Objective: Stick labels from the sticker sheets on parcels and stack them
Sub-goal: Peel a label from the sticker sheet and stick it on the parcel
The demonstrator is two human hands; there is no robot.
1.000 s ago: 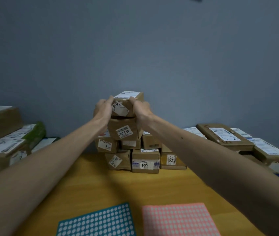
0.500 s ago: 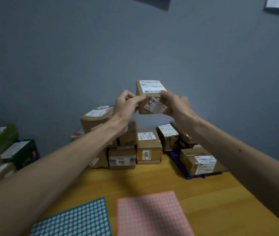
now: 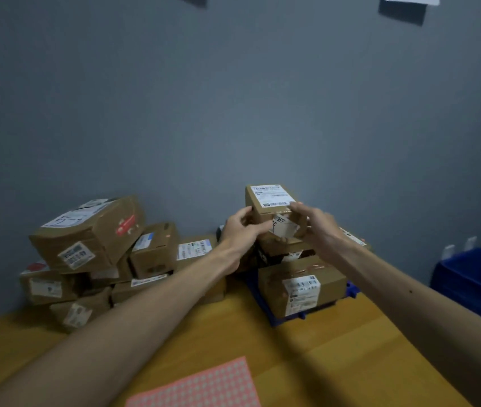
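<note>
A small brown parcel [image 3: 268, 205] with a white shipping label on top is held between both hands, just above the right stack of parcels [image 3: 301, 286]. My left hand [image 3: 240, 230] grips its left side with curled fingers. My right hand [image 3: 315, 227] grips its right side. Whether the small parcel touches the box beneath it is hidden by my hands. A pink sticker sheet [image 3: 201, 386] lies on the wooden table [image 3: 336, 348] near the front edge.
A heap of labelled brown parcels [image 3: 95, 254] is piled against the grey wall at the left. The right stack stands on a blue tray [image 3: 274, 320]. A blue crate [image 3: 477, 277] sits at the far right.
Both hands carried the small parcel from the left pile across to the right and lowered it over the right stack. The view turned right, and the teal sticker sheet left the frame.
</note>
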